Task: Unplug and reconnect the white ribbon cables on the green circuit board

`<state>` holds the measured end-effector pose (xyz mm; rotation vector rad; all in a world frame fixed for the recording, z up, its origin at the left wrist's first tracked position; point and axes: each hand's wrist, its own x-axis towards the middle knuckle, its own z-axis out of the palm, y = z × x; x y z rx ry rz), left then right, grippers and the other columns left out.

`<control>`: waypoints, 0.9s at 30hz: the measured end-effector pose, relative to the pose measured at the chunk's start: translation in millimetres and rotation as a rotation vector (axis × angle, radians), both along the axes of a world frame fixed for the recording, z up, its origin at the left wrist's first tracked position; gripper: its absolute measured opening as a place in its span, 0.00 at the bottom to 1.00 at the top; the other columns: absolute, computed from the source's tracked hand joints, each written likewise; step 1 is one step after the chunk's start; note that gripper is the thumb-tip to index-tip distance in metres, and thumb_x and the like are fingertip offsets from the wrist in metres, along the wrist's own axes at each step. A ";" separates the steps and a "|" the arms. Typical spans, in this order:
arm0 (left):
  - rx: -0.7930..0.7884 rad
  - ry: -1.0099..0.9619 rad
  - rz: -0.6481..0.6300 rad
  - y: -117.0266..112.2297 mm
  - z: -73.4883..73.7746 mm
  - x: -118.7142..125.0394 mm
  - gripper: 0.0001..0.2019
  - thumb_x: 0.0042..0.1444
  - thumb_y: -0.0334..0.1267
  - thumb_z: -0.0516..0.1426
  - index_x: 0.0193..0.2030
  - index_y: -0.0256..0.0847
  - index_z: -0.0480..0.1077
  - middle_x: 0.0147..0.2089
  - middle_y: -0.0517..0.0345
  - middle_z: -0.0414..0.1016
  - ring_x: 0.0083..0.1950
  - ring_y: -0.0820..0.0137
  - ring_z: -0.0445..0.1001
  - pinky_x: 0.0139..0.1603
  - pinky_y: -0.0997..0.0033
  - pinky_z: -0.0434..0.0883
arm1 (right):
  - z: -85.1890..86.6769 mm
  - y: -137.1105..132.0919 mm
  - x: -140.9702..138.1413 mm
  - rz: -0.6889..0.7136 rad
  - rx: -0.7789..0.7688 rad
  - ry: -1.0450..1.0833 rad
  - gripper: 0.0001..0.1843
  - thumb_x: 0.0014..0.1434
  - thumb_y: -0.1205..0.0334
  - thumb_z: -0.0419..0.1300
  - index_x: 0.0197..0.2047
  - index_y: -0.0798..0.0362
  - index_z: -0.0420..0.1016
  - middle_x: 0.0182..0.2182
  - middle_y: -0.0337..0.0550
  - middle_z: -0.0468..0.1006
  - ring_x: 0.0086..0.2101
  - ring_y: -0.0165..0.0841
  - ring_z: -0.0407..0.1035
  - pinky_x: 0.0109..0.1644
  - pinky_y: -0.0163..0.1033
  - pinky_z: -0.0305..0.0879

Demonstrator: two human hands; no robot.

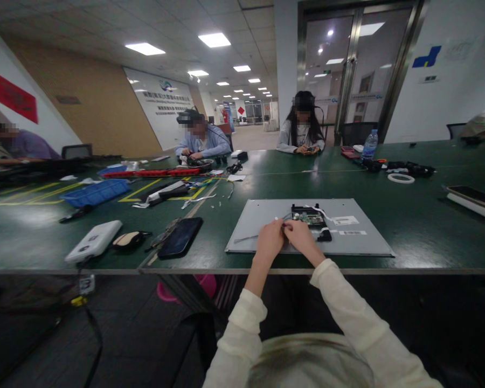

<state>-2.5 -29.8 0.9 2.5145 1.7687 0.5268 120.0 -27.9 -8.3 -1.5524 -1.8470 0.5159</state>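
Note:
A grey flat panel [359,245] lies face down on the green table in front of me. A small green circuit board [309,217] with black parts sits at its middle, with thin wires and a white ribbon running from it. My left hand [269,242] and my right hand [302,238] rest on the panel just below the board, fingertips pinched together around a thin wire or small part that is too small to make out. A barcode label [352,233] is stuck to the panel to the right of my hands.
A dark phone [180,237], a white power bank [94,240] and a mouse [128,239] lie to the left. A blue tray [96,192] and a red strip [153,173] sit farther back. Other people work across the table near a water bottle [371,144] and a tape roll [401,178].

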 end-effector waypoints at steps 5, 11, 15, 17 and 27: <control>0.043 0.006 0.026 4.5 -7.7 -1.7 0.20 0.65 0.32 0.45 0.63 0.35 0.61 0.56 0.46 0.74 0.53 0.64 0.74 0.55 0.67 0.66 | -3.8 1.1 -2.4 -0.053 -0.004 -0.018 0.15 0.60 0.67 0.52 0.45 0.56 0.79 0.38 0.49 0.81 0.40 0.36 0.73 0.46 0.35 0.61; 0.000 0.032 0.058 4.3 -5.2 0.9 0.19 0.64 0.32 0.46 0.61 0.38 0.62 0.54 0.46 0.75 0.53 0.63 0.74 0.55 0.65 0.66 | -5.0 -0.5 -3.5 -0.050 -0.011 -0.008 0.16 0.61 0.67 0.52 0.48 0.55 0.76 0.39 0.48 0.80 0.40 0.36 0.73 0.48 0.36 0.62; 0.020 0.043 0.098 2.9 -0.8 3.0 0.17 0.64 0.34 0.46 0.58 0.42 0.65 0.53 0.48 0.75 0.56 0.62 0.72 0.57 0.61 0.64 | -4.7 -2.3 -4.0 -0.057 0.004 -0.023 0.16 0.60 0.67 0.51 0.48 0.54 0.75 0.39 0.48 0.80 0.39 0.36 0.73 0.46 0.36 0.62; 0.026 0.040 0.115 2.9 0.2 3.1 0.17 0.64 0.36 0.47 0.57 0.43 0.66 0.52 0.48 0.76 0.57 0.61 0.71 0.57 0.59 0.64 | -3.7 -3.7 -4.5 -0.064 -0.006 -0.037 0.15 0.61 0.67 0.51 0.47 0.54 0.75 0.38 0.48 0.80 0.38 0.36 0.73 0.44 0.36 0.63; -0.003 0.021 0.123 7.4 -4.1 0.8 0.19 0.64 0.37 0.48 0.60 0.42 0.64 0.57 0.45 0.73 0.64 0.60 0.64 0.61 0.55 0.60 | 11.8 -20.9 -10.8 -0.131 -0.063 -0.298 0.15 0.65 0.67 0.48 0.48 0.55 0.74 0.38 0.53 0.79 0.42 0.40 0.75 0.44 0.39 0.64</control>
